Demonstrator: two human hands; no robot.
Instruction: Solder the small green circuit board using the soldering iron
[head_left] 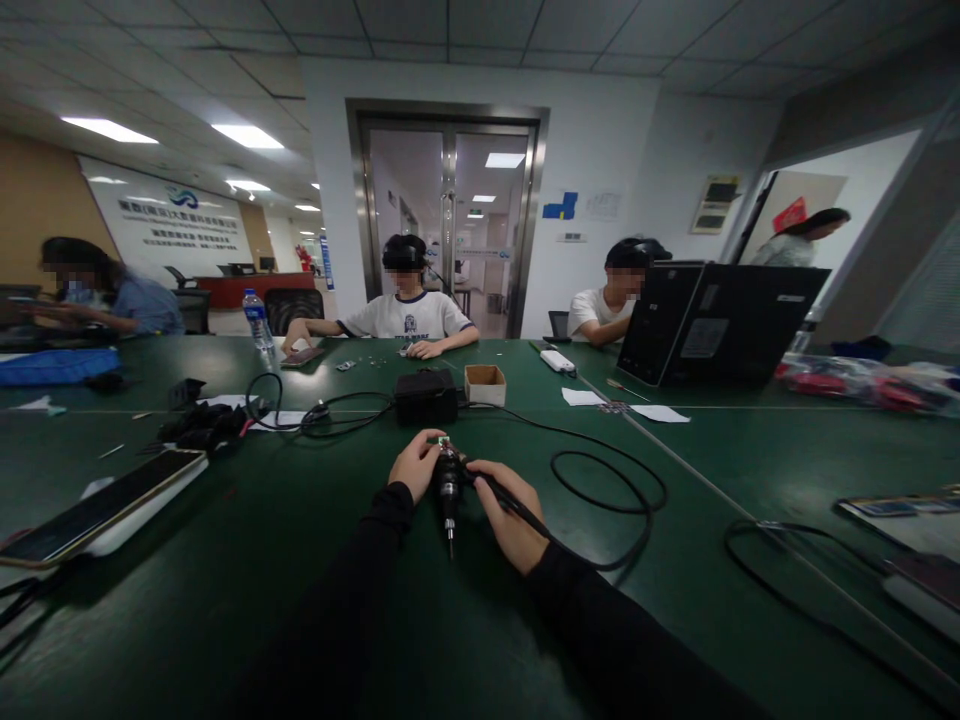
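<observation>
A black corded electric screwdriver [449, 492] hangs between my two hands over the green table [300, 560], its metal bit pointing down toward me. My right hand [511, 515] is closed around the tool's body and cable. My left hand [415, 463] pinches the tool's upper end, where a small green piece shows. The black cable [611, 500] runs from my right hand in a loop over the table toward a black power box [426, 396].
A small cardboard box [484, 384] sits beside the power box. A phone on a white tray [105, 510] lies at the left, with black cables and parts behind it. An open laptop [712, 320] stands at the right. Three people sit across the table; a water bottle [258, 320] stands far left.
</observation>
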